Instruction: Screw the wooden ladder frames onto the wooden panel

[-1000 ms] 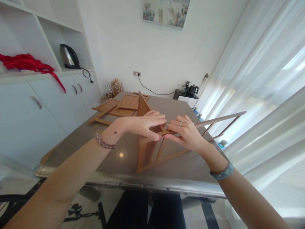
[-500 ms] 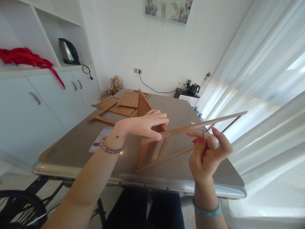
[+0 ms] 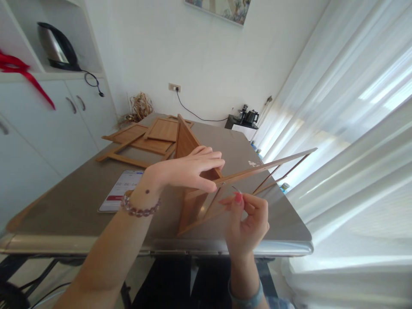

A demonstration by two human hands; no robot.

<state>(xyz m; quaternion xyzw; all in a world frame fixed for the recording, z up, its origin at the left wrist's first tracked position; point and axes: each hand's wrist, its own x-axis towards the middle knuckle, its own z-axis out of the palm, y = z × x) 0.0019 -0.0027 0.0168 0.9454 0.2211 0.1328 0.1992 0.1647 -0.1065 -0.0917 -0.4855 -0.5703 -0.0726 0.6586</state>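
Observation:
My left hand (image 3: 193, 168) lies over the corner of a partly joined wooden frame (image 3: 264, 166), thumb on its near side and fingers across the upright panel (image 3: 186, 139). The frame stands tilted on the table, one long rail running to the right with crossbars below it. A small screw head (image 3: 223, 183) shows in the rail beside my left thumb. My right hand (image 3: 247, 216) is closed in a pinch on a thin metal hex key (image 3: 236, 189), just below the rail. The key's tip is apart from the screw.
Loose wooden panels and frames (image 3: 138, 146) lie at the table's back left. A phone (image 3: 119, 189) lies by my left wrist. Beyond the table's far right, a black kettle (image 3: 251, 116) stands on a small cabinet. White curtains (image 3: 337, 128) hang along the right side.
My right hand has moved left with the hex key, now nearer the screw, its fingers more closed. My left hand keeps its hold on the frame. The view has shifted a little.

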